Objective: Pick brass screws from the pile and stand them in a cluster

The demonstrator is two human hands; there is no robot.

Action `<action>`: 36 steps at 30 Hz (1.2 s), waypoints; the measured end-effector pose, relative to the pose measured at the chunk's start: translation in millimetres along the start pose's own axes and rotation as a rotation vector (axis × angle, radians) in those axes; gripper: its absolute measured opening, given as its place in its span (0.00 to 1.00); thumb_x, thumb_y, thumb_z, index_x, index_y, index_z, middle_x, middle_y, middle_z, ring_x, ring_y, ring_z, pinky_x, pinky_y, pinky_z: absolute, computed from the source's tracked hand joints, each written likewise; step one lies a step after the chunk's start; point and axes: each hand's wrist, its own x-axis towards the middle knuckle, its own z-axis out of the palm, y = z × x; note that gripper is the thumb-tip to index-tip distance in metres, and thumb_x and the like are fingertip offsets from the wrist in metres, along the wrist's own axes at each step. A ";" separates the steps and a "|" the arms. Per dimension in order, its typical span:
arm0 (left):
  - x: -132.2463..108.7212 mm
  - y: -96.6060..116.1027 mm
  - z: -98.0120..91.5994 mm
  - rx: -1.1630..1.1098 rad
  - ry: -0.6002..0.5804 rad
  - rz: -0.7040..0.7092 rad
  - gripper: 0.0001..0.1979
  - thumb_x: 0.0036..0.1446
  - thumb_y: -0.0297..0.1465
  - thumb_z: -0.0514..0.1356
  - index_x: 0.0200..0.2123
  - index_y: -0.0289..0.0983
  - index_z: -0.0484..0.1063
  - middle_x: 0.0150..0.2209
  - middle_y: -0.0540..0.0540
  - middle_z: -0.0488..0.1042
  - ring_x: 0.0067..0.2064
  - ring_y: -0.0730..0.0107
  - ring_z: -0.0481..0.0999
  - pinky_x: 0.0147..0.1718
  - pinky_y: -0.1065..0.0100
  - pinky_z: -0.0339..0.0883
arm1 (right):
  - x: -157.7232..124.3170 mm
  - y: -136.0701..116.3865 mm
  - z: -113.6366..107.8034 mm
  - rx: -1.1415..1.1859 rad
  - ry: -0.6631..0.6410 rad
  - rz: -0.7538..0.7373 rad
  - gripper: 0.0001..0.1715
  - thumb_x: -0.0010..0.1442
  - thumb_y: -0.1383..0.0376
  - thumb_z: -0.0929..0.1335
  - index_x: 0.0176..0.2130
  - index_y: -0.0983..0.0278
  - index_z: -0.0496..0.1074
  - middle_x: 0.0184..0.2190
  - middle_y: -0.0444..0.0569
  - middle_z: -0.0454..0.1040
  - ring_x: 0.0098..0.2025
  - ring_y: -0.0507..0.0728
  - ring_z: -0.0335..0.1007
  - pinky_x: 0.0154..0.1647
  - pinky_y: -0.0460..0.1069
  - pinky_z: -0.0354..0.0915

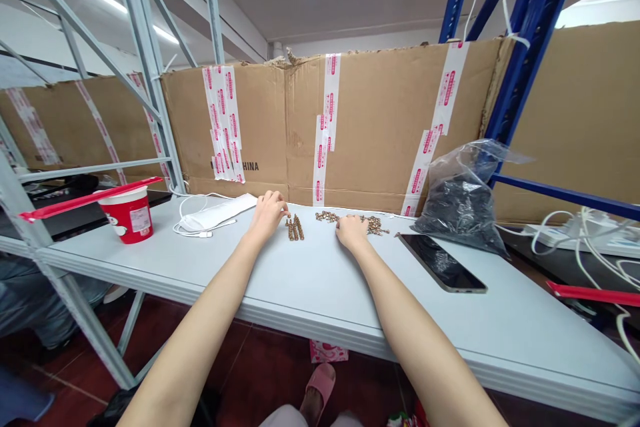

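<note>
Left hand (269, 212) sits on the white table (320, 287), fingers curled, tips touching the 9 o'clock end of a short row of brass pieces (295, 229). They look like small screws or pins, too small to say which. Can't tell if thumb & forefinger are pinched on one or just resting against it. Right hand (351, 232) lies knuckles-up on the near edge of the loose brass heap (327, 216), which spreads from 11 to 2 o'clock of that hand, along the foot of the cardboard wall (380, 120). Fingers are tucked under, so I can't tell if anything's gripped there either.

As I read it, the work is laying pieces side by side, heap → row. To do that well, I'd:
- pick 1 pc at a time w/ fingertips, not a scoop, as they'd roll
- use the left hand as a stop at the row's end so new pcs butt up parallel
- bring each pc down flat, same way round as its neighbours
- keep wrists low so the row isn't swept

Phone (443, 262) lies flat at 3 o'clock of the right hand, near it. Black plastic bag (463, 203) is at 2 o'clock. White cable & pack (215, 213) are at 9 o'clock of the left hand, w/ the red cup (131, 215) further out the same way, well apart
</note>
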 end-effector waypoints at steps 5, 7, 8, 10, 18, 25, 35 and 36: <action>-1.3 -8.7 5.2 0.015 -0.053 -0.048 0.06 0.53 0.33 0.57 0.27 0.39 0.73 0.40 0.44 0.67 0.44 0.60 0.61 0.41 0.60 0.52 | 3.0 -1.1 0.8 -0.006 0.008 -0.024 0.16 0.54 0.72 0.60 0.39 0.63 0.73 0.43 0.58 0.71 0.48 0.62 0.61 0.48 0.58 0.46; -1.8 -10.0 9.5 0.018 -0.084 -0.033 0.06 0.53 0.32 0.58 0.27 0.39 0.73 0.40 0.44 0.67 0.44 0.59 0.61 0.41 0.60 0.52 | 2.8 -0.8 0.3 -0.009 0.029 -0.035 0.15 0.54 0.72 0.61 0.38 0.64 0.73 0.42 0.58 0.72 0.47 0.62 0.62 0.47 0.58 0.47; -1.9 -10.2 11.8 0.019 -0.096 -0.027 0.06 0.52 0.32 0.59 0.27 0.38 0.73 0.40 0.44 0.67 0.44 0.59 0.61 0.41 0.60 0.52 | 2.4 -0.7 -0.1 -0.010 0.043 -0.041 0.15 0.54 0.72 0.61 0.38 0.64 0.73 0.42 0.58 0.72 0.47 0.62 0.62 0.47 0.57 0.47; -2.2 -10.0 15.7 0.018 -0.114 -0.025 0.06 0.52 0.32 0.59 0.27 0.38 0.73 0.39 0.43 0.68 0.44 0.59 0.61 0.41 0.59 0.52 | 1.2 -0.7 -0.7 -0.010 0.077 -0.055 0.14 0.54 0.71 0.61 0.38 0.64 0.72 0.42 0.57 0.72 0.47 0.61 0.62 0.47 0.57 0.47; -2.9 -9.0 19.9 0.005 -0.137 -0.052 0.06 0.52 0.33 0.58 0.28 0.38 0.74 0.40 0.43 0.68 0.45 0.59 0.61 0.43 0.59 0.52 | -1.4 -2.7 1.8 -0.023 0.023 -0.168 0.15 0.57 0.69 0.60 0.41 0.61 0.72 0.43 0.55 0.72 0.48 0.61 0.61 0.49 0.58 0.45; -3.2 -9.3 25.7 0.018 -0.113 -0.038 0.07 0.52 0.33 0.58 0.27 0.38 0.74 0.38 0.44 0.68 0.43 0.60 0.61 0.42 0.59 0.52 | -0.1 -3.7 1.1 0.032 0.037 -0.215 0.14 0.54 0.74 0.62 0.33 0.63 0.75 0.37 0.53 0.74 0.45 0.59 0.64 0.47 0.55 0.47; -4.5 -6.8 27.1 -0.008 -0.139 -0.046 0.07 0.53 0.33 0.58 0.28 0.38 0.74 0.37 0.44 0.69 0.43 0.60 0.62 0.42 0.60 0.51 | 0.1 -7.3 1.7 0.088 0.042 -0.274 0.12 0.54 0.73 0.62 0.33 0.64 0.74 0.38 0.52 0.75 0.44 0.57 0.66 0.46 0.51 0.51; -4.6 -6.7 27.0 -0.016 -0.140 -0.048 0.07 0.53 0.33 0.58 0.28 0.38 0.74 0.37 0.44 0.69 0.43 0.60 0.62 0.42 0.60 0.51 | 0.1 -8.0 1.0 0.098 0.041 -0.280 0.12 0.55 0.72 0.62 0.33 0.64 0.74 0.39 0.53 0.74 0.44 0.57 0.66 0.45 0.50 0.53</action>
